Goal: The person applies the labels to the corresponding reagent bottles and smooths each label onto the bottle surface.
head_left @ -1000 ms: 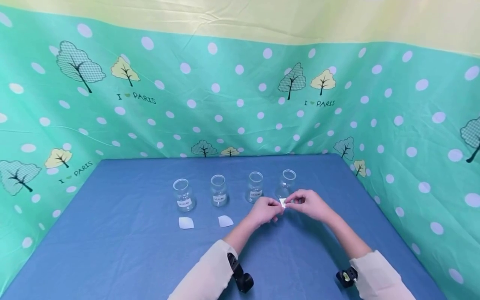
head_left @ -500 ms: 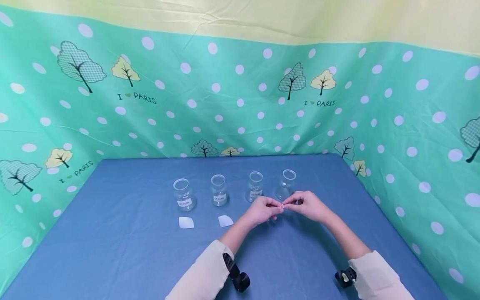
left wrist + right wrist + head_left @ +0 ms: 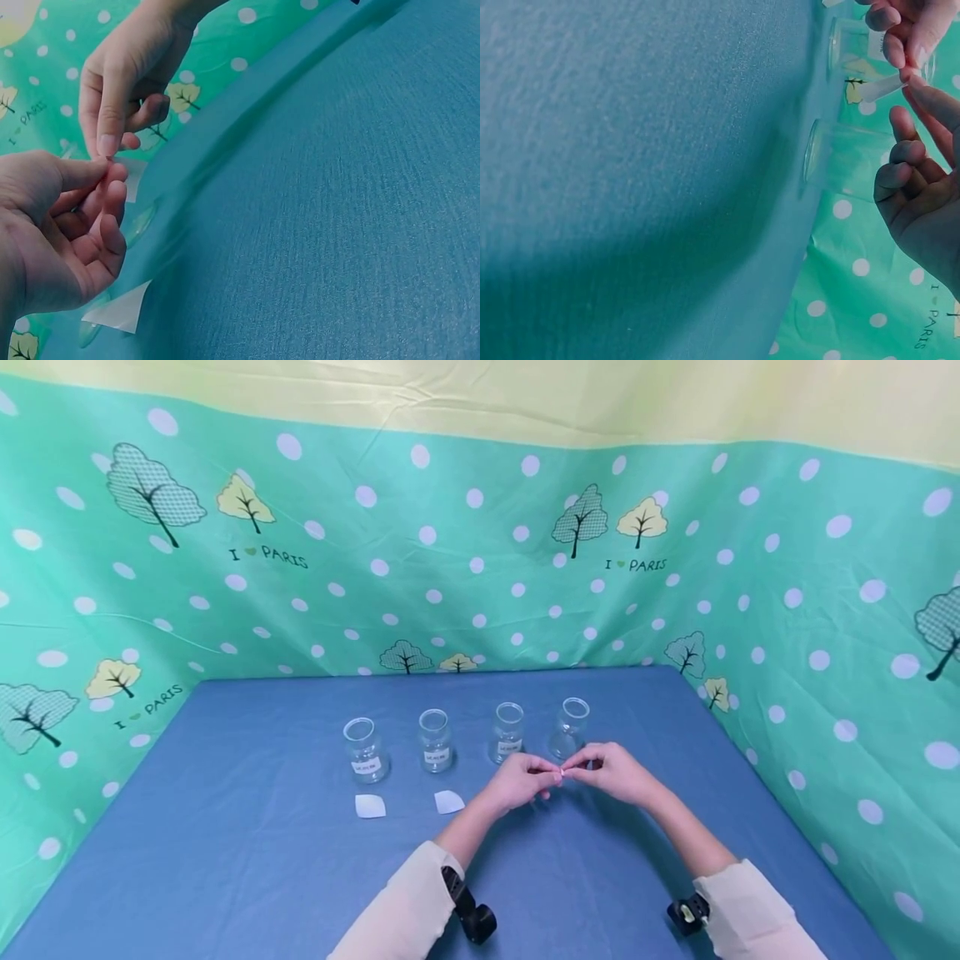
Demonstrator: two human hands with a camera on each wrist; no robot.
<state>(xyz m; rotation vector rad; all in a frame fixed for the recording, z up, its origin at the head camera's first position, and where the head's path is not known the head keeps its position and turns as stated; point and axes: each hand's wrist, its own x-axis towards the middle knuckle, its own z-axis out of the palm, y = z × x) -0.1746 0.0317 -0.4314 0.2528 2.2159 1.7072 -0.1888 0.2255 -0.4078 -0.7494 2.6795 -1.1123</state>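
Observation:
Fingertip to fingertip, my left hand (image 3: 519, 782) and right hand (image 3: 617, 772) pinch a small white sticker (image 3: 881, 88) between them. Mostly hidden by the fingers in the head view, the sticker hangs below the fingertips in the left wrist view. Just behind the hands stands a glass jar (image 3: 572, 725) with no label visible. To its left are three more upright glass jars, each with a white printed label: one close to my left hand (image 3: 508, 727), a middle jar (image 3: 434, 737) and a far-left jar (image 3: 363, 745).
Two white paper pieces lie on the blue table (image 3: 247, 860): a left piece (image 3: 370, 807) and a right piece (image 3: 448, 802), before the two left jars. A green dotted curtain (image 3: 330, 560) borders the table's back and sides. Black wrist cameras sit on both sleeves.
One second ago the white sticker showed plainly between the fingers; now the fingertips have come together and mostly cover it in the head view. Jars and paper pieces stay put.

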